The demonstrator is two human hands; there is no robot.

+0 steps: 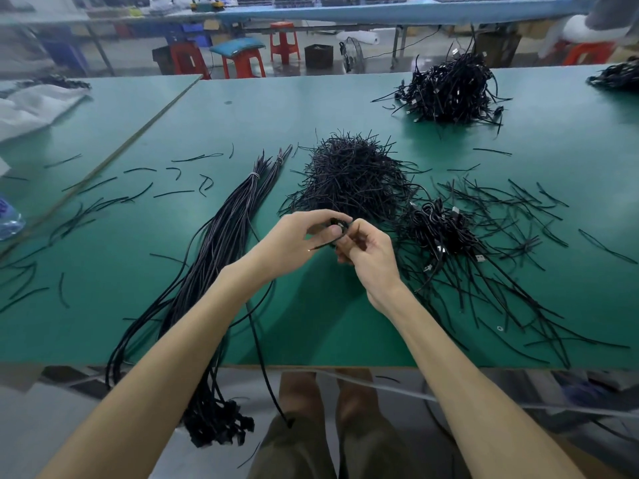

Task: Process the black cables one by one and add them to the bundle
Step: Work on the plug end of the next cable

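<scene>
We find both hands raised just above the green surface point(311, 323), close together. The left hand point(301, 236) and right hand point(370, 254) each pinch a small loop of black cable point(340, 224) between thumb and curled fingers, and a short free end juts out below the left thumb. We cannot tell whether that end is the cable's own or a tie.

Handling, in our judgement: the cable is light, thin and limp. It holds a curl, springs back readily and tangles with its neighbours. Hold is best taken at the loop, with the loose run then drawn straight between the fingers.

The bundle point(221, 236) lies to the left, banded near its far end, with its near end hanging over the surface edge. One loose strand point(262, 368) hangs beside it.

Surroundings:
- A mound of short black ties point(352, 174) sits just beyond the hands.
- A heap of coiled cables point(439, 229) sits near the right hand, amid scattered ties point(518, 209).
- A second cable heap point(449, 88) lies well apart, at the far side.

We see nothing between the hands and the bundle. The risk we note is snagging on the heap at the right.
</scene>
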